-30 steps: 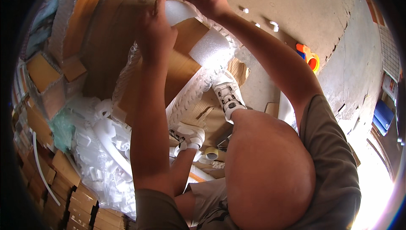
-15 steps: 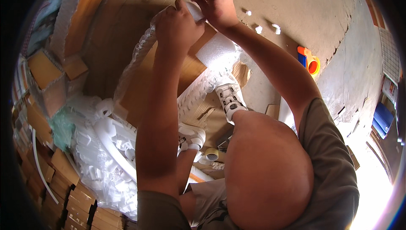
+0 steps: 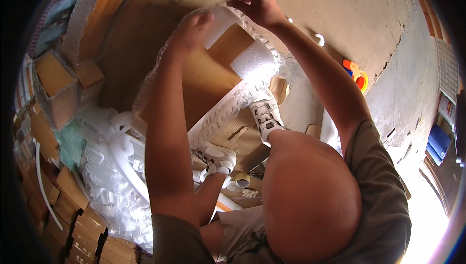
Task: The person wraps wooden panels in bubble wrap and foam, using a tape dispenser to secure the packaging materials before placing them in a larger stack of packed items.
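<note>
A brown wood-look panel or box lies in front of me, its sides wrapped in bubble wrap. A white foam sheet covers its far end, and a smaller foam piece rests on its right edge. My left hand lies at the far left edge beside the foam, holding nothing that I can see, its fingers loosely apart. Over the far right corner, the fingers of my right hand are bent together at the wrapping's edge; what they pinch is too small to make out.
An orange tape dispenser lies on the floor at right. A tape roll sits near my shoes. Foam scraps and plastic pile up at left, beside cardboard and a wrapped wooden panel.
My left hand has come off the foam at the far end and moved left and nearer. My right hand has shifted slightly right. More of the far foam sheet shows between them.
</note>
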A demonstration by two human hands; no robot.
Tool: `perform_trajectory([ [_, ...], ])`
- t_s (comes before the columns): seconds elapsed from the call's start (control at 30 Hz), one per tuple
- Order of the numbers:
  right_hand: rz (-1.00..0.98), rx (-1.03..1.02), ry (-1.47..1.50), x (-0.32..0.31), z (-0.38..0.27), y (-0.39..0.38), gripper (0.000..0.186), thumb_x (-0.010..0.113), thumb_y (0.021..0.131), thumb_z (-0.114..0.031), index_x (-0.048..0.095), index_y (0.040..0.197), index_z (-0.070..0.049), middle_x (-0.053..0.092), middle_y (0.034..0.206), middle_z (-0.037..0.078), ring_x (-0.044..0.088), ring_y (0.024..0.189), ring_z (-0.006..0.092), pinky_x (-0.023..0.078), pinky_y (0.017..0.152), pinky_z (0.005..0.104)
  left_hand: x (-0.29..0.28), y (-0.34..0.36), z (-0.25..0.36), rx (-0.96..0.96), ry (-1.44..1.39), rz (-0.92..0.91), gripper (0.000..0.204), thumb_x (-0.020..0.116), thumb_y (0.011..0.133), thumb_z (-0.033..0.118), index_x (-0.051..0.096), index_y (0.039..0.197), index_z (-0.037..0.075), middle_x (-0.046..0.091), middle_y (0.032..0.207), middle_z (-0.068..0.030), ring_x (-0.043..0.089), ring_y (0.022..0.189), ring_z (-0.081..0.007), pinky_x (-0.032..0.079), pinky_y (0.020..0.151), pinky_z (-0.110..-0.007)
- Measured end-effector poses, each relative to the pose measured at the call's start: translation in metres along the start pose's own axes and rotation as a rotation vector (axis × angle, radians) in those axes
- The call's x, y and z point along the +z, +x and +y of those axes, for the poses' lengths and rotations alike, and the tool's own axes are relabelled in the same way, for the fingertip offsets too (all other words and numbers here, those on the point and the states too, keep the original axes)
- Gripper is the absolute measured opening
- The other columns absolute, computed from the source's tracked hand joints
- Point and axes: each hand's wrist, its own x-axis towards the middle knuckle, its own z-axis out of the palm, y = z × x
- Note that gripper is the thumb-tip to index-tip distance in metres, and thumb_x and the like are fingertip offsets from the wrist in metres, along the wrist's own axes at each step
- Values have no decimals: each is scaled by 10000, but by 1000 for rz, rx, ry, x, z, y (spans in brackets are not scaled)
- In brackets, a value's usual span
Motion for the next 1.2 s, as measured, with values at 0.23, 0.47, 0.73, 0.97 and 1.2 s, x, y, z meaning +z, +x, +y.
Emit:
perform_trajectory([
  [0.23, -195, 30, -85, 12, -1, -18, 551, 628, 1026, -393, 500, 1484, -113, 653, 1343, 185, 665, 1187, 337, 514, 1013, 445, 33, -4, -14, 78, 276, 320, 542, 492, 1051, 532, 631, 1163, 21, 713, 1067, -248, 662, 1020, -461, 524, 865, -524],
  [0.47, -237, 83, -105, 8, -17, -30, 553, 592, 1045, -386, 460, 1512, -119, 634, 1363, 205, 621, 1230, 388, 490, 1043, 480, 56, -28, -5, -91, 525, 584, 502, 512, 1041, 508, 634, 1198, 47, 714, 1080, -236, 686, 1001, -429, 541, 861, -525],
  [0.73, 284, 374, -389, -112, 21, -234, 231, 596, 893, 59, 652, 1097, -32, 689, 1026, 161, 691, 996, 339, 561, 867, 411, 75, -107, -21, 233, 439, 880, 376, 585, 995, 145, 563, 1345, 8, 602, 1339, -240, 558, 1259, -436, 423, 1092, -538],
  [0.97, 272, 562, -355, -108, 30, -297, 127, 568, 1038, -154, 637, 1109, -74, 679, 1073, 103, 673, 969, 234, 544, 830, 367, 107, -194, -28, 282, 509, 767, 386, 583, 934, 48, 590, 1319, 15, 571, 1356, -208, 534, 1289, -413, 416, 1092, -541],
  [1.2, 101, 282, -172, -81, 34, -250, 211, 512, 1083, -115, 603, 1227, 9, 637, 1154, 89, 622, 1053, 177, 532, 918, 327, 24, -395, -98, 88, 556, 151, 421, 705, 761, 124, 673, 1173, 43, 622, 1327, -140, 563, 1289, -355, 475, 1083, -422],
])
